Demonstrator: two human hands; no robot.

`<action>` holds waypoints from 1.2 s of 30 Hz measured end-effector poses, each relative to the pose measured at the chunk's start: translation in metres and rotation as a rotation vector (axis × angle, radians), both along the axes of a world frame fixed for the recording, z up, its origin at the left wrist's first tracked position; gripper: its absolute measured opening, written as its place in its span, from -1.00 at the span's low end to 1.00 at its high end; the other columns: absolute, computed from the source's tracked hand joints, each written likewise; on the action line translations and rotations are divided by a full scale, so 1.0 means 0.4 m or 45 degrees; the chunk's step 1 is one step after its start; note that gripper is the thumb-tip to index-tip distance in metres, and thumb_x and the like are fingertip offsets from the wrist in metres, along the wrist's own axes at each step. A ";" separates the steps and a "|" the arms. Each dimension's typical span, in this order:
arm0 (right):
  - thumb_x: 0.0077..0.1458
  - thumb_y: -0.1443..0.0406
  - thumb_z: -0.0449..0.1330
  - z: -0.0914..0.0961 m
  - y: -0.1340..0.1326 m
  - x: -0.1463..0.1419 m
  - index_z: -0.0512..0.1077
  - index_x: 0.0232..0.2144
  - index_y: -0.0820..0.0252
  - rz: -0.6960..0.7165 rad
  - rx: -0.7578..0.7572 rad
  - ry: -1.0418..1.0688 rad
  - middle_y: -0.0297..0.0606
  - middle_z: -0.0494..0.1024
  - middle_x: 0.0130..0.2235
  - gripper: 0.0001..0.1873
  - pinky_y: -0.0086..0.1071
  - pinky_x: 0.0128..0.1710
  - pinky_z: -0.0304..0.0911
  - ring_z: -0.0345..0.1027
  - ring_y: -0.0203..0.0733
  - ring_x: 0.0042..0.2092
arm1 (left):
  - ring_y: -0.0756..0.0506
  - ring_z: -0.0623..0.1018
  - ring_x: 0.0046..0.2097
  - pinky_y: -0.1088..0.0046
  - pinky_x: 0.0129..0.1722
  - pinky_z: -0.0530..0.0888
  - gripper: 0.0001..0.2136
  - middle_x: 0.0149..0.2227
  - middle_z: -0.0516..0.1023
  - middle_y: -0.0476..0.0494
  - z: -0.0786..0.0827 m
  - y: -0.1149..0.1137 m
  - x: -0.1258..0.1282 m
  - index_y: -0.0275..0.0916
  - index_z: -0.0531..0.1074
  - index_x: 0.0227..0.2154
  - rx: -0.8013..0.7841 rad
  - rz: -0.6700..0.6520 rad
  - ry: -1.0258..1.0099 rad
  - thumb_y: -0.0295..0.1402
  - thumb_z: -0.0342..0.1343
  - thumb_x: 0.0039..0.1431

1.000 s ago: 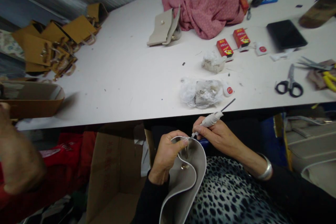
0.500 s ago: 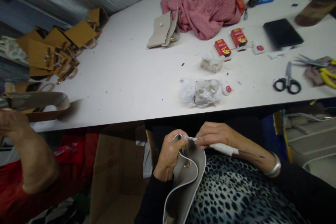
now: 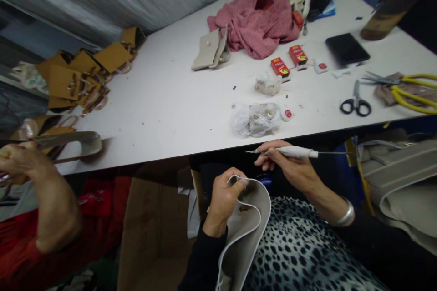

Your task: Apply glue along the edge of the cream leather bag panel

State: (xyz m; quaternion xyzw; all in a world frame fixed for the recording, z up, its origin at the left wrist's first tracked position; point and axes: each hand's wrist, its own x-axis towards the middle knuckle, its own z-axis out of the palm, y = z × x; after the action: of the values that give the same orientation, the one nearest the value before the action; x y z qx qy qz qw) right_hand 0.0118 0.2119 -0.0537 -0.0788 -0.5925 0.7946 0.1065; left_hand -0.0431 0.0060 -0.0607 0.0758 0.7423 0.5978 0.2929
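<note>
A beige leather handbag piece point(image 3: 251, 236) with pale edges hangs in front of my lap, its panel curved into a fold. My left hand point(image 3: 223, 195) pinches its upper edge between thumb and fingers. A small metal fitting point(image 3: 244, 209) shows inside the fold. Up and to the right, apart from the leather, my right hand point(image 3: 290, 163) grips an awl point(image 3: 297, 151) with a white handle. The awl's thin tip points left, and a long thin metal rod sticks out of its back end.
The white table point(image 3: 164, 100) carries plastic-wrapped blocks point(image 3: 262, 118), black scissors point(image 3: 356, 102), yellow-handled pliers point(image 3: 409, 88), red boxes point(image 3: 280, 68) and a beige bag point(image 3: 208, 50). At left a co-worker's hand point(image 3: 20, 161) holds a bag piece. A cardboard box point(image 3: 143, 227) stands below.
My right hand has lifted away from the leather edge, up and to the right, with the awl now pointing left. My left hand keeps its hold. The view has shifted slightly.
</note>
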 end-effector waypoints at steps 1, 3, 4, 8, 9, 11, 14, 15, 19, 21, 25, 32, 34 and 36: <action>0.38 0.03 0.20 0.002 -0.005 0.006 0.51 -0.07 0.15 0.024 -0.011 -0.026 -0.24 0.68 -0.31 -0.67 -0.48 -0.40 0.38 0.54 -0.28 -0.38 | -0.01 0.37 -0.42 0.45 -0.37 0.28 -0.87 -0.48 0.43 0.02 0.003 0.000 0.002 -0.24 0.51 -0.44 -0.010 0.000 0.023 -0.30 0.29 0.10; 0.38 0.00 0.17 0.007 -0.018 0.020 0.48 -0.09 0.16 0.077 0.002 -0.075 -0.22 0.69 -0.32 -0.65 -0.46 -0.40 0.39 0.55 -0.25 -0.38 | -0.01 0.37 -0.40 0.45 -0.35 0.29 -0.88 -0.47 0.45 0.02 0.012 0.000 0.007 -0.25 0.52 -0.44 -0.033 0.005 0.069 -0.32 0.29 0.08; 0.38 0.00 0.17 0.008 -0.025 0.026 0.48 -0.13 0.16 0.094 0.025 -0.086 -0.21 0.68 -0.32 -0.64 -0.45 -0.38 0.41 0.57 -0.24 -0.36 | -0.01 0.38 -0.39 0.46 -0.35 0.29 -0.90 -0.46 0.46 0.02 0.017 0.000 0.010 -0.25 0.53 -0.44 -0.050 0.008 0.090 -0.33 0.29 0.07; 0.35 0.01 0.21 0.003 -0.056 0.047 0.46 -0.28 0.17 0.071 0.171 -0.071 -0.24 0.65 -0.30 -0.65 -0.41 -0.23 0.44 0.57 -0.21 -0.26 | 0.00 0.37 -0.40 0.47 -0.36 0.28 -0.92 -0.48 0.47 0.03 0.037 -0.003 0.022 -0.25 0.54 -0.44 -0.127 0.021 0.141 -0.36 0.29 0.04; 0.33 0.01 0.23 -0.002 -0.062 0.050 0.46 -0.29 0.16 0.044 0.239 -0.075 -0.26 0.64 -0.31 -0.65 -0.42 -0.26 0.42 0.55 -0.21 -0.27 | 0.00 0.37 -0.41 0.47 -0.36 0.28 -0.92 -0.48 0.47 0.03 0.040 -0.005 0.025 -0.25 0.55 -0.44 -0.140 0.024 0.150 -0.36 0.29 0.03; 0.30 0.00 0.26 -0.014 -0.069 0.056 0.47 -0.29 0.15 0.031 0.405 -0.084 -0.31 0.61 -0.34 -0.66 -0.45 -0.34 0.34 0.49 -0.24 -0.33 | 0.00 0.38 -0.40 0.47 -0.36 0.29 -0.92 -0.47 0.48 0.03 0.043 -0.009 0.031 -0.25 0.56 -0.43 -0.144 0.027 0.164 -0.36 0.30 0.03; 0.28 0.01 0.29 -0.024 -0.075 0.062 0.49 -0.23 0.13 0.160 0.671 -0.059 -0.33 0.59 -0.31 -0.68 -0.46 -0.38 0.24 0.41 -0.28 -0.36 | -0.02 0.41 -0.37 0.47 -0.33 0.32 -0.88 -0.44 0.52 0.02 0.041 -0.016 0.038 -0.25 0.57 -0.41 -0.118 0.036 0.159 -0.33 0.34 0.02; 0.28 0.01 0.29 -0.024 -0.076 0.063 0.50 -0.21 0.12 0.213 0.759 -0.054 -0.33 0.59 -0.29 -0.69 -0.46 -0.37 0.22 0.41 -0.27 -0.35 | -0.02 0.41 -0.36 0.47 -0.33 0.33 -0.87 -0.43 0.52 0.02 0.040 -0.018 0.041 -0.24 0.57 -0.41 -0.107 0.040 0.150 -0.32 0.35 0.01; 0.24 -0.04 0.30 -0.017 -0.088 0.063 0.52 -0.18 0.12 0.311 1.001 -0.101 -0.32 0.57 -0.33 -0.63 -0.44 -0.39 0.13 0.39 -0.24 -0.37 | 0.00 0.38 -0.38 0.48 -0.35 0.31 -0.83 -0.44 0.50 0.05 0.038 -0.024 0.046 -0.23 0.56 -0.38 -0.068 0.037 0.124 -0.40 0.38 -0.07; 0.23 -0.06 0.29 -0.012 -0.095 0.058 0.53 -0.19 0.12 0.340 1.013 -0.145 -0.33 0.57 -0.37 -0.61 -0.44 -0.42 0.09 0.38 -0.24 -0.40 | -0.01 0.38 -0.37 0.48 -0.34 0.31 -0.80 -0.43 0.49 0.05 0.038 -0.028 0.046 -0.23 0.54 -0.36 -0.050 0.004 0.139 -0.40 0.40 -0.08; 0.27 -0.07 0.24 -0.006 -0.103 0.055 0.58 -0.23 0.10 0.332 0.979 -0.186 -0.31 0.59 -0.38 -0.62 -0.43 -0.40 0.11 0.43 -0.22 -0.38 | -0.03 0.42 -0.30 0.47 -0.29 0.34 -0.79 -0.35 0.50 0.01 0.033 -0.036 0.043 -0.22 0.49 -0.33 -0.015 -0.072 0.198 -0.36 0.39 -0.01; 0.33 0.00 0.21 0.003 -0.106 0.088 0.58 -0.34 0.17 0.197 0.951 0.008 -0.26 0.51 -0.38 -0.61 -0.40 -0.37 0.14 0.37 -0.23 -0.36 | -0.08 0.49 -0.12 0.42 -0.06 0.44 -0.48 -0.16 0.49 -0.04 0.020 -0.045 0.021 -0.13 0.50 -0.03 0.603 -0.005 -0.001 -0.42 0.43 -0.13; 0.31 0.03 0.25 0.010 -0.102 0.099 0.57 -0.36 0.17 0.147 0.906 0.021 -0.28 0.50 -0.39 -0.64 -0.41 -0.38 0.14 0.35 -0.25 -0.39 | -0.13 0.51 -0.03 0.31 0.08 0.45 -0.49 -0.09 0.51 -0.10 0.024 -0.048 0.010 -0.13 0.51 0.01 0.787 0.050 -0.066 -0.34 0.42 -0.09; 0.30 0.03 0.27 0.029 -0.098 0.120 0.56 -0.38 0.17 0.066 0.835 0.010 -0.30 0.51 -0.41 -0.64 -0.42 -0.39 0.15 0.34 -0.26 -0.40 | -0.17 0.52 0.03 0.24 0.16 0.44 -0.58 -0.06 0.55 -0.16 0.036 -0.047 0.013 -0.16 0.55 -0.04 0.788 0.103 -0.091 -0.25 0.38 0.00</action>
State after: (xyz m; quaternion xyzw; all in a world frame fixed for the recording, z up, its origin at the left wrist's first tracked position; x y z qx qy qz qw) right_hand 0.0598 0.1726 -0.0420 -0.0220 -0.8183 0.5641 0.1082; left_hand -0.0380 -0.0127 -0.0464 0.1106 0.5166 0.8089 0.2579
